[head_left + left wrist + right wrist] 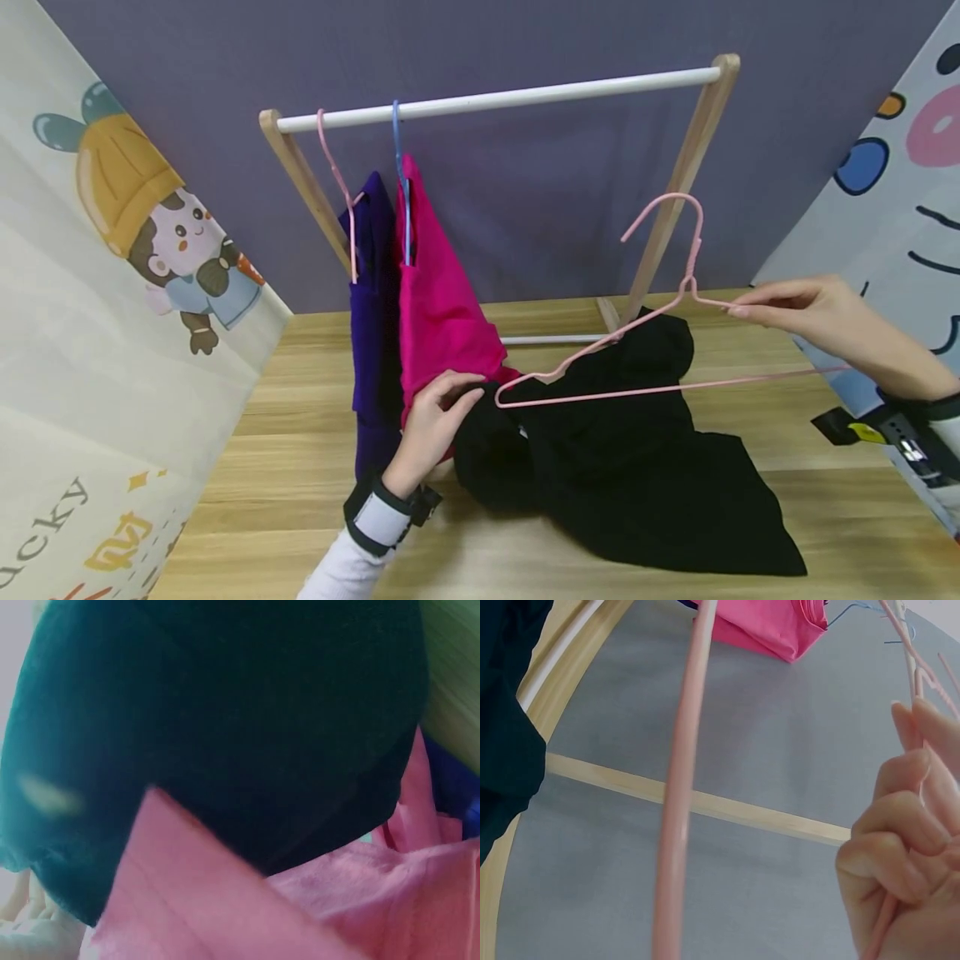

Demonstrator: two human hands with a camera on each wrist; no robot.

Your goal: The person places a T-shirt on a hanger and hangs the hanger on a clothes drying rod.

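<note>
My right hand (817, 321) pinches one shoulder of a pink hanger (588, 350), whose hook points up. In the right wrist view the fingers (896, 855) are curled around the hanger's thin rod. A black garment (637, 483) lies spread on the wooden surface, its upper left part raised. At that raised edge my left hand (435, 425) pinches the fabric between thumb and fingers, close by the hanger's left end. The left wrist view is mostly filled by the black cloth (247, 727), with part of the hand (45, 930) at the lower left.
A rack with a white bar (510, 100) and wooden legs stands behind. On its left hang a purple garment (369, 333) on a pink hanger (341, 179) and a magenta garment (446, 325) on a blue hanger (399, 150), close beside my left hand. Printed panels (90, 333) flank both sides.
</note>
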